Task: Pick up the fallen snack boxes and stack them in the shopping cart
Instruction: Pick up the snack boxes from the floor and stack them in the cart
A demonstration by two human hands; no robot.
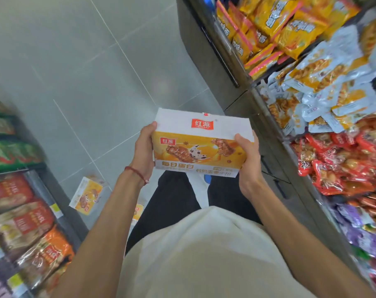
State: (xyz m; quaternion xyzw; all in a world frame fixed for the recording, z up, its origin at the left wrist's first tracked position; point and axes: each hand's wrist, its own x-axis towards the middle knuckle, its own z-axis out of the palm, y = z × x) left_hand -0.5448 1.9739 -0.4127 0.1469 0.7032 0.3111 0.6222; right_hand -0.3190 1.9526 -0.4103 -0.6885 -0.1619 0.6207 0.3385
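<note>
In the head view, the person holds one snack box (201,145) at the centre of the frame, above the dark trousers and the grey floor tiles (75,72). The box's long axis runs left to right across the frame, with the printed orange face turned up toward the camera and the white panel on the far side. The left hand (144,151) clasps the left end, with its thumb laid along the upper left corner; the fingers beneath are hidden. The right hand (248,160) clasps the right end, its thumb pressed on the top edge and its fingers wrapped behind the end panel. Each hand is therefore closed on one short end, and the box spans the gap between them. A second fallen box (89,195) lies tilted on the floor at lower left, just outside the left forearm and beside the base of the left shelf (21,211). A sliver of a third box (138,210) shows between the left forearm and the trouser leg. Both lie below and to the left of the held box, so the left hand is judged the nearer for a later pickup. The packet bins (333,104) fill the right side of the frame. The shopping cart is not in view, so the direction of the coming placement cannot be determined.
</note>
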